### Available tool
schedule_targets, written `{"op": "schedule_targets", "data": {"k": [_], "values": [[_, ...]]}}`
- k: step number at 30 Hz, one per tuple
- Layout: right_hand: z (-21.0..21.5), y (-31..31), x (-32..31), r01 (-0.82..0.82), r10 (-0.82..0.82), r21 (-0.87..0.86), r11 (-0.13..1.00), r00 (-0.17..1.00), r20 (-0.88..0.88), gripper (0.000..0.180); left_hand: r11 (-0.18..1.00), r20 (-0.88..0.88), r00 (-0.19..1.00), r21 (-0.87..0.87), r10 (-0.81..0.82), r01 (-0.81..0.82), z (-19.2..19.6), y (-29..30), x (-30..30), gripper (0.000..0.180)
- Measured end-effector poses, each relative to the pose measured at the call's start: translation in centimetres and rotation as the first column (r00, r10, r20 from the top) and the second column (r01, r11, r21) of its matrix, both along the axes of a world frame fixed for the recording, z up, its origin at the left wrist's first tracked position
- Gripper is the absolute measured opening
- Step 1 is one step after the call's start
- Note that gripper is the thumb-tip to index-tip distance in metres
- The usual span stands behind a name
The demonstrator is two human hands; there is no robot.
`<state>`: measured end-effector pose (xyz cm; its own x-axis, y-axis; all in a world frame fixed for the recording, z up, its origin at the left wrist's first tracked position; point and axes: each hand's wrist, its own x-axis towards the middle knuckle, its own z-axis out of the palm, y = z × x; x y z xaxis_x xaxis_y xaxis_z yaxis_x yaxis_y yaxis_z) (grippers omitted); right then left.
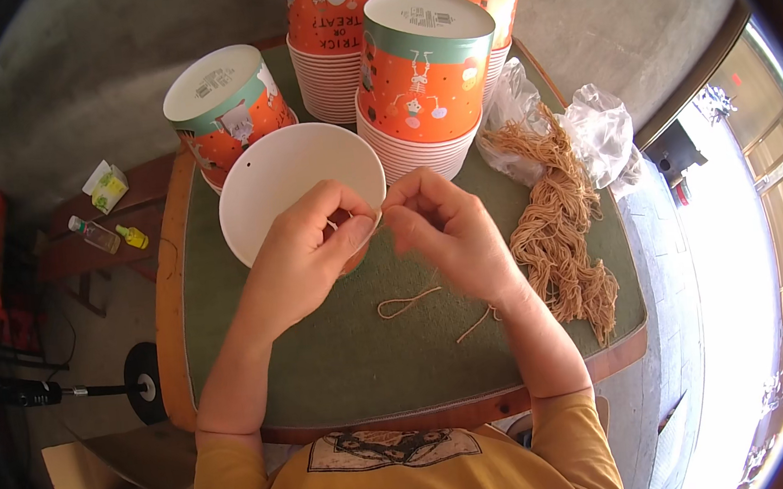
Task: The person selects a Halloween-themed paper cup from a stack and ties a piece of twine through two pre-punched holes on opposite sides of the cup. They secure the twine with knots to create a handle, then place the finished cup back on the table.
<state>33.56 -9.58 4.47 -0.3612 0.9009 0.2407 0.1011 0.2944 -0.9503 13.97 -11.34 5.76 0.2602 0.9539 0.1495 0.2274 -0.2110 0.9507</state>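
Between the two hands, at the rim of a white paper bucket [285, 175] lying on its side with its open mouth toward the person, a thin tan cord [408, 303] was being worked. Left hand [304, 252] gripped the bucket's near rim, thumb and fingers pinched together over the cord end there. Right hand [446, 230], just beside it and almost touching, had its fingertips curled in a pinch on the same cord, whose loose loop trailed onto the green-topped wooden table [346, 360] below the wrists. Inside, the bucket was bare white, with a small hole showing in its wall.

Beyond the left hand one orange and teal bucket [221, 106] with cartoon skeleton prints stood upside down. Past the right hand rose nested stacks of the same printed buckets [419, 74], bottoms up, each base carrying a small printed label. To the right of the right hand a bundle of tan cords [557, 221] spilled out of a clear plastic bag [600, 128].
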Motion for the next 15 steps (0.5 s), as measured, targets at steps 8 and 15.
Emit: {"op": "schedule_targets", "data": {"k": [8,15], "values": [[1.9,-0.9,1.1,-0.079,0.077,0.047,0.996,0.997,0.031,0.008,0.997,-0.002,0.998,-0.037,-0.063,0.062,0.5,0.6,0.4,0.005],[1.4,0.5,0.9,-0.151,0.099,-0.207,0.967,0.965,-0.241,0.013,0.986,-0.089,0.990,0.116,-0.107,0.117,-0.2,0.6,0.3,0.009]]}}
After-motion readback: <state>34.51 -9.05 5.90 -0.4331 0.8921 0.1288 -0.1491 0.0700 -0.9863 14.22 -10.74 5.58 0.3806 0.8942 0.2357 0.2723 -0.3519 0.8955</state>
